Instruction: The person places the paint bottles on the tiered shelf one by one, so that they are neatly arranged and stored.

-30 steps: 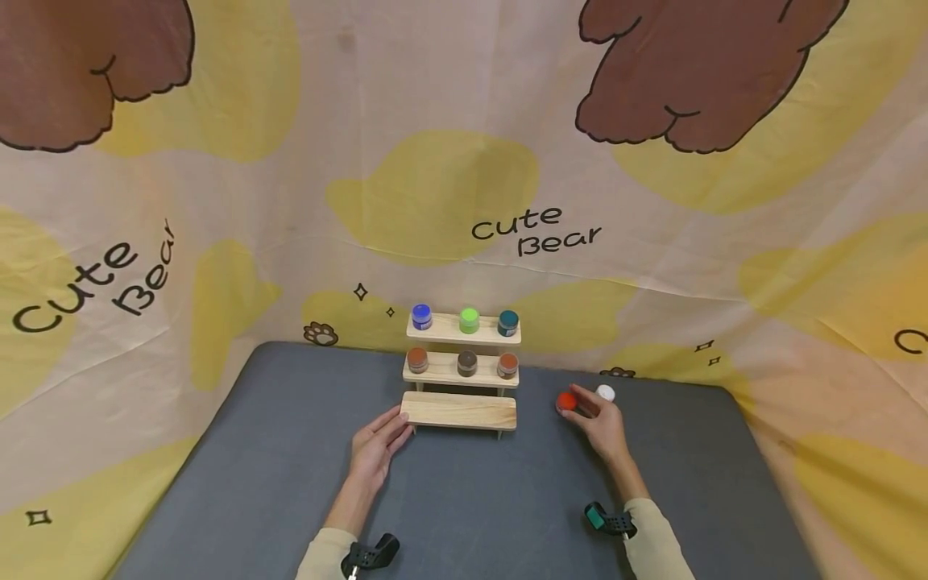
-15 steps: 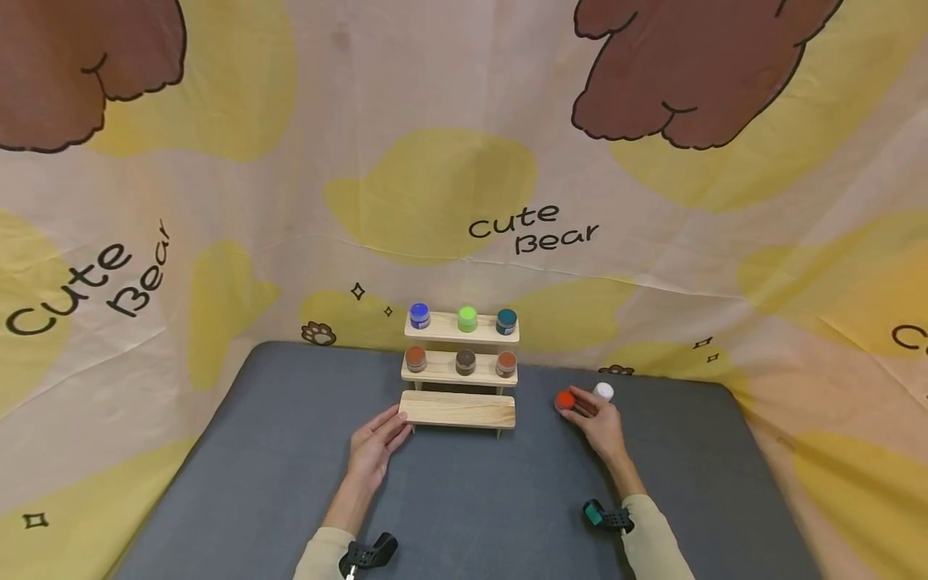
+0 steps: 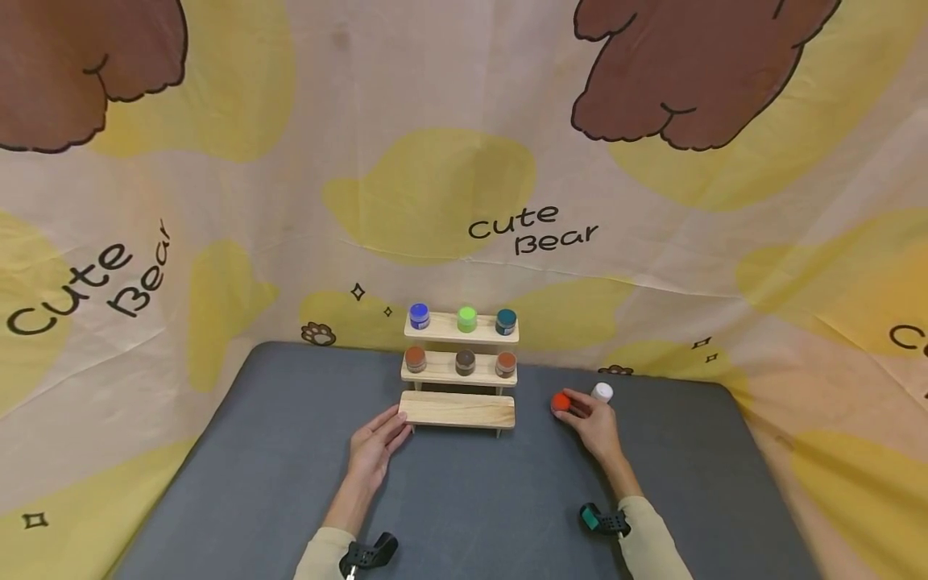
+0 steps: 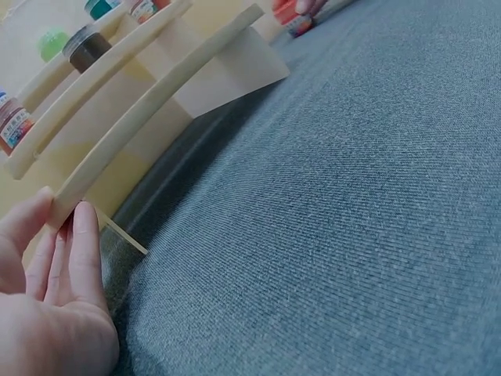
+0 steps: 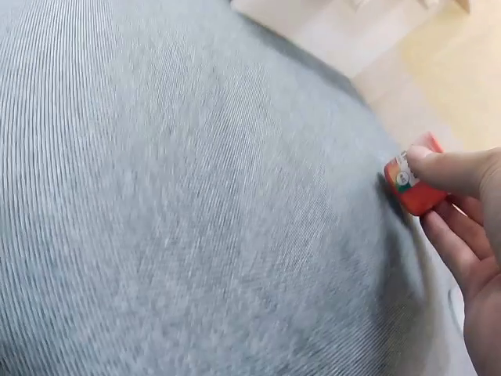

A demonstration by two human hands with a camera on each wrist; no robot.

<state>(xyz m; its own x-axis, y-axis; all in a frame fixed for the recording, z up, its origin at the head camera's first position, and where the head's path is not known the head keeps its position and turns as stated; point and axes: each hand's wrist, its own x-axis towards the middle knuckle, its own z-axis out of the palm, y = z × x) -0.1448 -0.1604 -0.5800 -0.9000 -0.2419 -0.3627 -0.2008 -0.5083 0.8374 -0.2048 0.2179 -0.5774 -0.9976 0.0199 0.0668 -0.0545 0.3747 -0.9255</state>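
A three-tier wooden display stand (image 3: pixel 458 411) stands on the table. My left hand (image 3: pixel 371 453) pinches the left end of its lowest shelf; in the left wrist view the thumb lies against the board's edge and the fingers (image 4: pixel 84 247) are beneath. To the right of the stand, my right hand (image 3: pixel 598 427) holds a small red paint jar (image 3: pixel 561 402) between thumb and fingers, its label showing in the right wrist view. Just behind that hand is a white-lidded jar (image 3: pixel 602 392). No jar sits on the lowest shelf.
Blue (image 3: pixel 419 316), green (image 3: pixel 467 319) and teal (image 3: pixel 506 321) jars line the top shelf. On the middle shelf are two reddish-brown jars and a dark brown jar (image 3: pixel 465 362). A printed cloth (image 3: pixel 435 201) hangs behind the grey table (image 3: pixel 478 499).
My right hand has shifted slightly left with the red paint jar, away from the white-lidded jar. The left hand keeps its hold on the stand.
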